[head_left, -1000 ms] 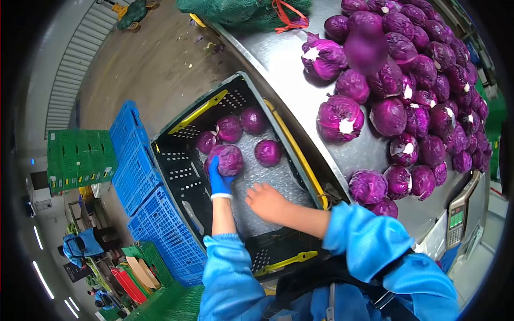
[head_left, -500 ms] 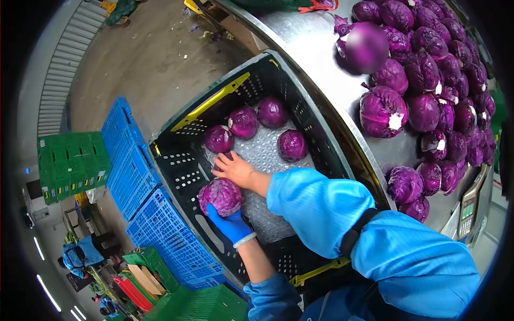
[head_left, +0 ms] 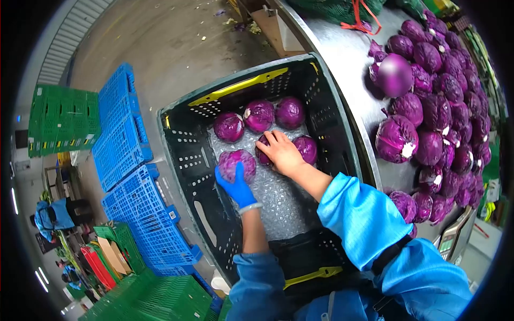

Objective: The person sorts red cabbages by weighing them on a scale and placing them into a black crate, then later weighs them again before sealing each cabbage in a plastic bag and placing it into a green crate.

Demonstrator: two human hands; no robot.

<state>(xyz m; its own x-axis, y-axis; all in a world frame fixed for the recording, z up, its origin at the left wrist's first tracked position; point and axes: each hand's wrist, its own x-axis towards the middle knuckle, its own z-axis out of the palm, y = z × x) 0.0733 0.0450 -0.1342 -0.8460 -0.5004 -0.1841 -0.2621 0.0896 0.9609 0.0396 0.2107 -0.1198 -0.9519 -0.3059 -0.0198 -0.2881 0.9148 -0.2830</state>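
Observation:
My left hand [head_left: 237, 187], in a blue glove, grips a red cabbage [head_left: 235, 162] low at the left side of a dark crate [head_left: 184, 155]. The thumb lies over the cabbage and the fingers reach round its left side. My bare right hand [head_left: 284, 153] is closed over a second red cabbage [head_left: 262, 150], which its fingers partly hide. Just right of that hand sits another red cabbage [head_left: 305, 149]. Behind it are three more, a left one [head_left: 228, 127], a middle one [head_left: 259, 115] and a right one [head_left: 289, 112]. Bubble wrap [head_left: 278, 206] lines the crate's bottom.
On the right, a metal table [head_left: 342, 64] bears a large heap of red cabbages [head_left: 436, 112] and a green net bag [head_left: 332, 10]. Blue pallets [head_left: 136, 208] and green crates [head_left: 64, 120] stand left. A person in blue [head_left: 53, 216] is far off at left.
My right hand has moved right across the crate with its cabbage, to beside the right-hand one. My left hand has carried its cabbage farther into the crate. The view has also shifted.

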